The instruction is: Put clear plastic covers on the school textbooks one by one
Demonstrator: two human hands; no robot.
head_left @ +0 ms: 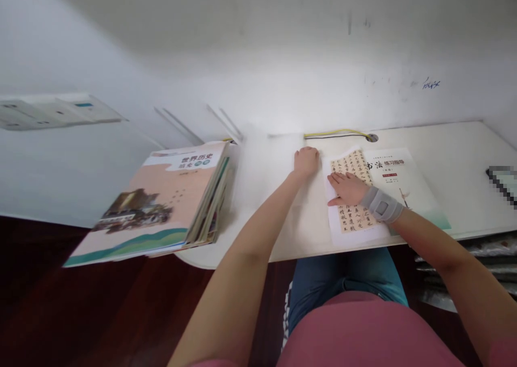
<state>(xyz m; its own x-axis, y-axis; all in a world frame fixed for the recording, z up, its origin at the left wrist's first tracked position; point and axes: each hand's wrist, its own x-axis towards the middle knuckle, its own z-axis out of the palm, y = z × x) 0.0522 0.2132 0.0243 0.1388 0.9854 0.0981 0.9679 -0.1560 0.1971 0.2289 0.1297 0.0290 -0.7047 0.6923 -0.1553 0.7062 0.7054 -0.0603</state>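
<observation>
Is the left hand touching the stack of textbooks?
No, the left hand lies further right on the desk, clear of the stack of textbooks.

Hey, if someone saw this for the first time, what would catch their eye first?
Probably the right hand, with a grey band at the wrist, pressed flat on a calligraphy sheet on the white desk. Next, the stack of books on the left, overhanging the desk's edge, with the curled left hand in between.

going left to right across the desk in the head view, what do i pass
stack of textbooks → left hand → right hand, flat on a sheet of characters → white booklet → pixelated thing at far right
</observation>
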